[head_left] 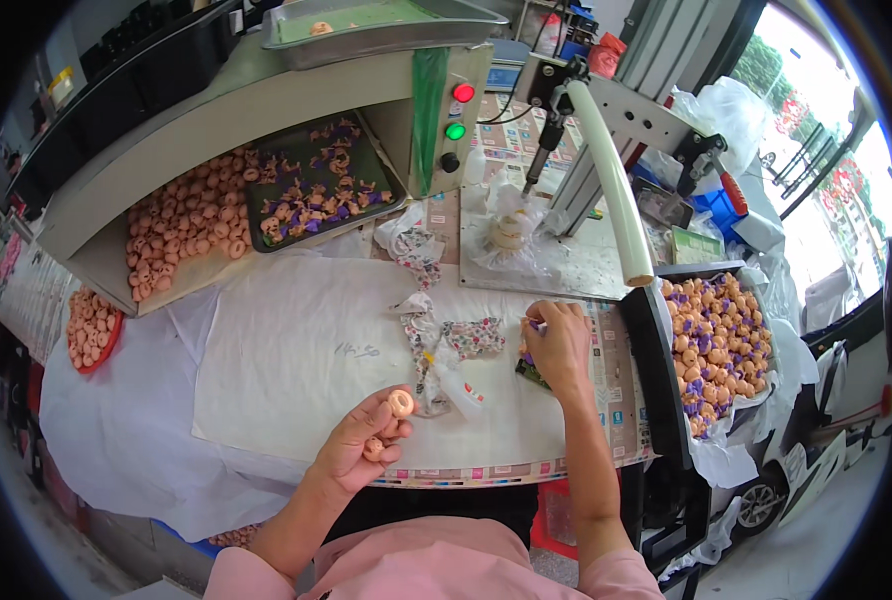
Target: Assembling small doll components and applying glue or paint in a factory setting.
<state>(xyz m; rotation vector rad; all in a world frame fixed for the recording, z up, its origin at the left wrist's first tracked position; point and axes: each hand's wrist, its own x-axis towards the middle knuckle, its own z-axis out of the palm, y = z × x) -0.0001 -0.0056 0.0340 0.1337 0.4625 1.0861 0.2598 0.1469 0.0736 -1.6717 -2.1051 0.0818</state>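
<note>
My left hand [364, 440], above the front of the table, is closed around two small peach-coloured hollow balls. The upper ball [400, 403] shows a round opening, and the lower ball [373, 449] sits among the curled fingers. Further right, my right hand [559, 345] is pinched and pointing down. Bits of peach and purple show at its fingertips, but the hand mostly hides them. Beside those fingertips lies a small dark piece [532, 374]. Between my hands are a crumpled floral cloth [473, 337] and a small translucent bottle [458, 389].
Peach balls [188, 220] are heaped under a shelf, beside a dark tray [398, 190] of peach-and-purple pieces. A lever press [606, 180] stands ahead on a metal plate [481, 275]. At right, a black-edged bin [656, 375] holds more pieces. A red basin [103, 352] is at left.
</note>
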